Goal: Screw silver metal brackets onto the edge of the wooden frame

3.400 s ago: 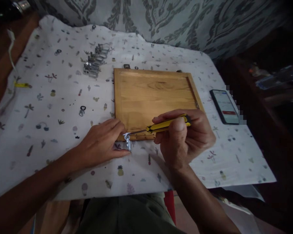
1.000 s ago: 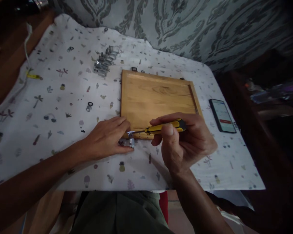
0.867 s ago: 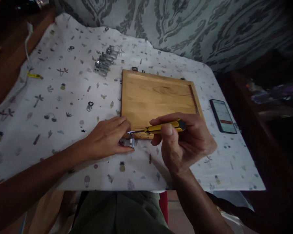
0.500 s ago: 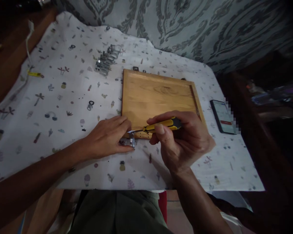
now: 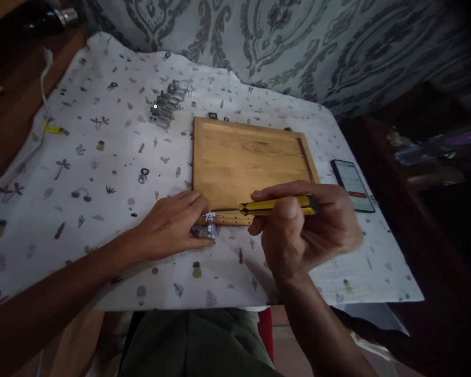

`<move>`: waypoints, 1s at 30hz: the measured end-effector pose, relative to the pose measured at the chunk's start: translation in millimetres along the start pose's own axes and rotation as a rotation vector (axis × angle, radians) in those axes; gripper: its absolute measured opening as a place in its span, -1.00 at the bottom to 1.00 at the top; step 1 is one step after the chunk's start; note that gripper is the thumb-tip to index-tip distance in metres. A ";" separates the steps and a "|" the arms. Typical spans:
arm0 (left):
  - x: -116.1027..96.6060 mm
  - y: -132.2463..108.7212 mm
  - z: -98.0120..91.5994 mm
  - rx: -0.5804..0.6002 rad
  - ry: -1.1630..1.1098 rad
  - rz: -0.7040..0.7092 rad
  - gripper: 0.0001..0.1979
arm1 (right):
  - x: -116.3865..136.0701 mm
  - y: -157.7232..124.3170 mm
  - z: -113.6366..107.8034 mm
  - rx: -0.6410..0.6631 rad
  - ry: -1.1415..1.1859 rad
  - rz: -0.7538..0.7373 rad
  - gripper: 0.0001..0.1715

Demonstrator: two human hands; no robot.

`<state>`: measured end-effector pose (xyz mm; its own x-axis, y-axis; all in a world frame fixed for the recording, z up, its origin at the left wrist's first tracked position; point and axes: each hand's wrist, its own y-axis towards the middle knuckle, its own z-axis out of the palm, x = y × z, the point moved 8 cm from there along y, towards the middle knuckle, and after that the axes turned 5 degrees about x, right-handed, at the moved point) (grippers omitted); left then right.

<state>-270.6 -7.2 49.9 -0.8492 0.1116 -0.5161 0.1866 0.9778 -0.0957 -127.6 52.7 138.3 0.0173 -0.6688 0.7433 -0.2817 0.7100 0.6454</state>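
A wooden panel (image 5: 243,157) lies flat on a patterned white cloth (image 5: 82,173). My left hand (image 5: 168,225) pinches a small metal bracket (image 5: 209,224) against the panel's near left corner, thumb and fingers closed on it. My right hand (image 5: 302,230) grips a yellow-and-black screwdriver (image 5: 277,206), held almost level along the panel's near edge. Its thin shaft points left toward the bracket; the tip sits close to the bracket's top.
A heap of metal brackets (image 5: 165,102) lies at the far left of the panel. A lit phone (image 5: 352,185) rests at the right. A white cable with a yellow tag (image 5: 54,129) is at the far left edge. A patterned curtain (image 5: 278,42) hangs behind.
My right hand has drawn the screwdriver to the right, so its handle now sits further from the bracket. My left hand has stayed on the bracket. The camera view has shifted slightly.
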 end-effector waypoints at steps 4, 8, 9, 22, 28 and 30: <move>1.5 -0.2 -0.2 -0.016 0.010 -0.004 -0.62 | -1.0 0.7 -7.3 -0.052 0.005 0.021 -0.76; 2.1 -0.2 -0.6 -0.031 0.009 0.002 -0.61 | -11.5 -5.0 -6.2 0.022 -0.006 0.093 -0.88; 2.2 -0.2 -0.9 -0.033 0.008 -0.001 -0.61 | -13.1 -6.7 -5.9 0.037 -0.008 0.098 -0.91; 0.2 1.0 -2.3 0.006 0.011 -0.042 -0.61 | -20.3 -10.5 0.0 0.123 -0.037 0.135 -0.90; 2.6 0.8 -2.6 -0.011 -0.018 -0.053 -0.62 | -20.2 -10.1 0.7 0.134 -0.002 0.137 -0.91; 4.3 -0.5 -3.8 -0.030 -0.050 -0.052 -0.62 | -19.0 -9.4 1.6 0.134 0.019 0.145 -0.91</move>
<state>-276.3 -6.6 50.9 -0.8313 0.0519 -0.5534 0.1273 0.9869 -0.0986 -126.8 58.4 117.8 -0.0150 -0.5561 0.8310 -0.4081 0.7621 0.5027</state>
